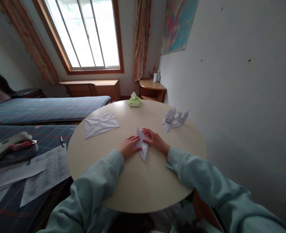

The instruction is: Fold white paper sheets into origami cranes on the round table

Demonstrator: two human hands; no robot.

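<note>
A white sheet folded into a narrow diamond, the folded paper [143, 148], lies on the round table [133, 187] with one point toward me. From the left, my left hand [130, 146] holds its edge, thumb and fingers pressing on it. My right hand [155, 139] grips the upper right side with curled fingers. The fingers partly cover the middle of the paper. Folded white paper figures [174, 119] stand on the right of the table. A creased, unfolded sheet [101, 124] lies on the left.
At the table's far edge stands a green tissue pack [135, 101]. To the left, a bed [46, 108] with plaid covers bears printed papers [48, 174], a pen [62, 141] and a pale pouch-like item [14, 147]. A white wall [242, 106] rises on the right.
</note>
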